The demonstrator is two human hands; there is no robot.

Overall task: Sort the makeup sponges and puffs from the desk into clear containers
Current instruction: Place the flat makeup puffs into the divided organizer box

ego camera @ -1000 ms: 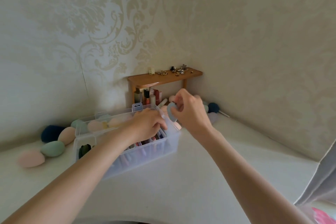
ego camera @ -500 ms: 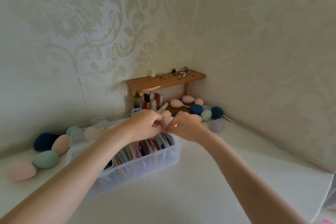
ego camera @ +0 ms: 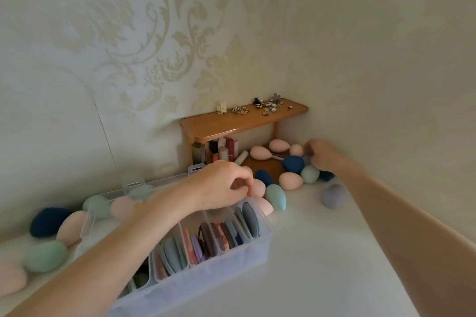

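Reaching into the far corner, the right hand (ego camera: pixel 323 156) is down among the egg-shaped sponges (ego camera: pixel 291 180) under the little wooden shelf (ego camera: pixel 242 121). Its fingers are curled over the pile, but they hide what is under them, so nobody can tell if it has one yet. The left hand (ego camera: pixel 221 186) hangs over the back of the clear box (ego camera: pixel 195 280) with its fingers bent together, and it does not look like it is holding anything. Flat puffs (ego camera: pixel 251 220) already stand in rows inside the box. More sponges lie loose on the desk (ego camera: pixel 322 278) on both sides. To do this step well, the person should probably take just one sponge, squeeze it softly, and lift it straight up. That way the round ones beside it may not roll away. Then it can go in a slot with room.
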